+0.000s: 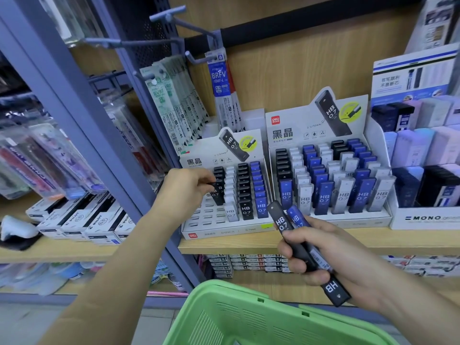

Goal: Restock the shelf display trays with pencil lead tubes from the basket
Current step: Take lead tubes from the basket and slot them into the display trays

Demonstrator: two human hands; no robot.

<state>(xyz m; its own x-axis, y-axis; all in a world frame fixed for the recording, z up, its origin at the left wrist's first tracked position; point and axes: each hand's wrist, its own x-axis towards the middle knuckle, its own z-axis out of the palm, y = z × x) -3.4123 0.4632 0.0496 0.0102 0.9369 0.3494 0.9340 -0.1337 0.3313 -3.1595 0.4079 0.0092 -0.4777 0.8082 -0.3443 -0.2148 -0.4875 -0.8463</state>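
Observation:
My left hand [185,189] pinches a black HB 0.7 lead tube [218,192] over the left column of the small white display tray [211,234]. That tray holds rows of black, white and blue tubes, with bare slots at its front left. My right hand [321,255] grips a bundle of lead tubes [288,224], black and blue, below and to the right of the small tray. A larger display tray [353,219] to the right is packed with blue, white and black tubes. The green basket [249,317] sits at the bottom centre.
A grey shelf upright [104,135] runs diagonally left of the small tray. Refill packs [221,88] hang on hooks above it. A MONO display box [428,217] stands at the right. Pilot boxes [82,220] line the left shelf. The wooden shelf edge [373,241] runs under the trays.

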